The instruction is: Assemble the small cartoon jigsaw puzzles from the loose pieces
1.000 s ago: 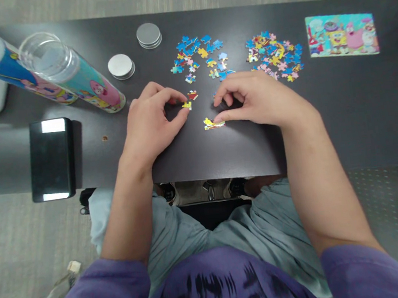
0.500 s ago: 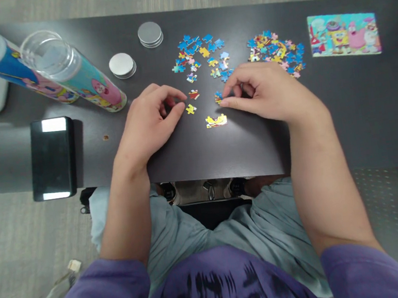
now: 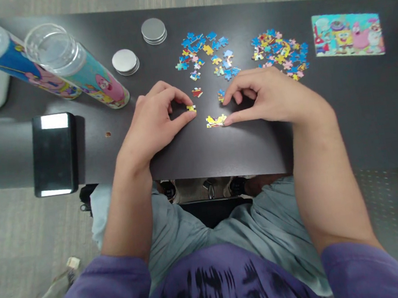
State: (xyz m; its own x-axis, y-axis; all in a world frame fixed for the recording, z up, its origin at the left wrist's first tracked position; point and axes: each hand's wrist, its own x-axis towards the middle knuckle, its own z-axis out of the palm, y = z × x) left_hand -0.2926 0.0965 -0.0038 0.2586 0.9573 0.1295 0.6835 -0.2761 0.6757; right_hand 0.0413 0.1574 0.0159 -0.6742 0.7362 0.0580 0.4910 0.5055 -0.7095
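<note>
On tabletop [image 3: 199, 151], puzzle strip [image 3: 214, 121] left-right

Puzzle pieces [image 3: 276, 59] mix blue, yellow, pink — tabletop [image 3: 360, 108] dark grey.

Readable text: none | shoe [image 3: 169, 190]: pale marks, perhaps lettering, too small to tell

Indoor view, moderate even light, muted tones, wide-angle.
Black case [image 3: 54, 156]: white glare bars at both ends, soft shadow along right side. Tabletop [image 3: 363, 112]: dark, pale sheen at far left; diffuse shadow beside right forearm [image 3: 324, 166]. Clear-topped tubes [image 3: 102, 86]: highlights on rims, stretched toward the corner. Puzzle pieces [image 3: 279, 53]: colours bright, fine print soft.
</note>
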